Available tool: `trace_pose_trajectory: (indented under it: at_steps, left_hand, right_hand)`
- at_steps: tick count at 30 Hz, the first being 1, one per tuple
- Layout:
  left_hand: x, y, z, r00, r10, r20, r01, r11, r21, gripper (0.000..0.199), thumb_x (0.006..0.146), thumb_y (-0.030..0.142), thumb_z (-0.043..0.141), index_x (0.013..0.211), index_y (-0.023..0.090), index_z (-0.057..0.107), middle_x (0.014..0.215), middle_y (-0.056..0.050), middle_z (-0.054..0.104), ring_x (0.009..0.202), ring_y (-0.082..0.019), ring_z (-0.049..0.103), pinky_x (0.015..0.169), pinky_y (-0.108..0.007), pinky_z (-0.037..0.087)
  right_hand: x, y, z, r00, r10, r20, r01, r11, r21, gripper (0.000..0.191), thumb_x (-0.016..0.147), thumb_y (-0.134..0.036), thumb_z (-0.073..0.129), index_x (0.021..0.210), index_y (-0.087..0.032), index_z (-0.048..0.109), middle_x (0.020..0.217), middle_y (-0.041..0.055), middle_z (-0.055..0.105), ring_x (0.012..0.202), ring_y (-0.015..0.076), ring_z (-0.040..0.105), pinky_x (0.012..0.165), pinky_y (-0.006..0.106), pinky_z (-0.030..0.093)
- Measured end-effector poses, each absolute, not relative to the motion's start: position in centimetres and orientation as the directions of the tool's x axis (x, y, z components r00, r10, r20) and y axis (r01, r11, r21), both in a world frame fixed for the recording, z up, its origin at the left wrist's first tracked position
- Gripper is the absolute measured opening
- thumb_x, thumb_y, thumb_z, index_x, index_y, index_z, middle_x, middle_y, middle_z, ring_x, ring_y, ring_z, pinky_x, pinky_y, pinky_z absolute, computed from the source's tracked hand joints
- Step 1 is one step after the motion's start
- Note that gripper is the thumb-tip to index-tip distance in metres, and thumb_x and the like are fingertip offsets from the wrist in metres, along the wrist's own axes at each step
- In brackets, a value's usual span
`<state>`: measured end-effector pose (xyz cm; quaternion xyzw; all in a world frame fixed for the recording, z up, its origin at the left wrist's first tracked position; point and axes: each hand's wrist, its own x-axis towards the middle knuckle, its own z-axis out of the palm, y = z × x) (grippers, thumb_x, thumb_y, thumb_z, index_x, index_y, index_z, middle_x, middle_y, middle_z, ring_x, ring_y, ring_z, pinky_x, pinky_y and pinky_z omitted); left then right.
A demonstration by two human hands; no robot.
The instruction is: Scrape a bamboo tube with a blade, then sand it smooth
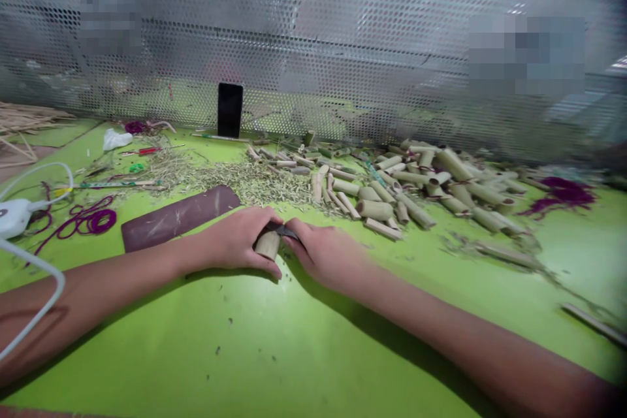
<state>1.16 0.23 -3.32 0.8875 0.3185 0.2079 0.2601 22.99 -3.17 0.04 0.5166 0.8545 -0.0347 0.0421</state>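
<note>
Just right of the brown strip (pixel 181 217), the left hand (pixel 235 240) grips a short bamboo tube (pixel 267 246) while the right hand (pixel 329 255) clasps what is probably a dark blade (pixel 290 233) at its far end, best worked in light strokes clear of the left hand.

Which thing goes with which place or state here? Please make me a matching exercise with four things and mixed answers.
1. smartphone
2. maroon strip
3. left hand
4. right hand

A. holding a dark blade
B. lying flat on the green table
C. standing upright near the perforated metal screen
D. holding a short bamboo tube

Right pairs: 1-C; 2-B; 3-D; 4-A
</note>
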Motion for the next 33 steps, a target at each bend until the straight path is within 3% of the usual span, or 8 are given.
trace_pose_trajectory:
  at_steps: [11,15,21,27,33]
  left_hand:
    - [1.1,0.1,-3.5,0.718,0.672,0.183,0.495,-0.677,0.545,0.065,0.073,0.068,0.091,0.107,0.021,0.061,0.109,-0.007,0.071,0.102,-0.03,0.066,0.086,-0.038,0.049]
    - [1.1,0.1,-3.4,0.721,0.671,0.173,0.496,-0.674,0.548,0.064,0.073,0.066,0.092,0.108,0.021,0.062,0.109,-0.007,0.071,0.102,-0.03,0.066,0.086,-0.037,0.049]
    - [1.1,0.1,-3.3,0.713,0.674,0.191,0.484,-0.671,0.561,0.072,0.072,0.061,0.095,0.123,0.023,0.061,0.119,-0.008,0.071,0.11,-0.033,0.068,0.094,-0.041,0.05]
    - [1.1,0.1,-3.5,0.722,0.665,0.19,0.469,-0.673,0.571,0.068,0.072,0.068,0.092,0.11,0.022,0.06,0.11,-0.006,0.071,0.102,-0.031,0.068,0.088,-0.039,0.051]
    - [1.0,0.1,-3.5,0.718,0.668,0.196,0.476,-0.676,0.563,0.066,0.074,0.064,0.092,0.111,0.021,0.059,0.113,-0.007,0.07,0.104,-0.031,0.066,0.088,-0.038,0.049]
  right_hand:
    - [22.9,-4.5,0.1,-0.512,0.849,-0.136,0.859,0.506,-0.077,0.021,0.112,-0.029,0.045,0.11,-0.019,0.064,0.079,0.0051,0.074,0.062,0.0177,0.062,0.054,0.028,0.025]
    - [23.1,-4.3,0.1,-0.515,0.847,-0.13,0.857,0.509,-0.081,0.02,0.111,-0.029,0.047,0.109,-0.019,0.064,0.078,0.0047,0.073,0.062,0.0177,0.062,0.054,0.028,0.025]
    - [23.3,-3.6,0.3,-0.481,0.87,-0.11,0.875,0.485,0.004,0.022,0.111,-0.03,0.045,0.109,-0.019,0.063,0.082,0.0055,0.075,0.063,0.0187,0.064,0.054,0.029,0.023]
    - [23.5,-3.8,-0.1,-0.507,0.857,-0.088,0.862,0.507,-0.032,0.021,0.111,-0.031,0.045,0.106,-0.021,0.063,0.076,0.0034,0.072,0.059,0.0172,0.061,0.053,0.028,0.023]
    - [23.5,-3.8,0.1,-0.517,0.848,-0.117,0.856,0.514,-0.053,0.021,0.11,-0.03,0.045,0.108,-0.02,0.064,0.079,0.0053,0.074,0.063,0.0187,0.063,0.055,0.028,0.025]
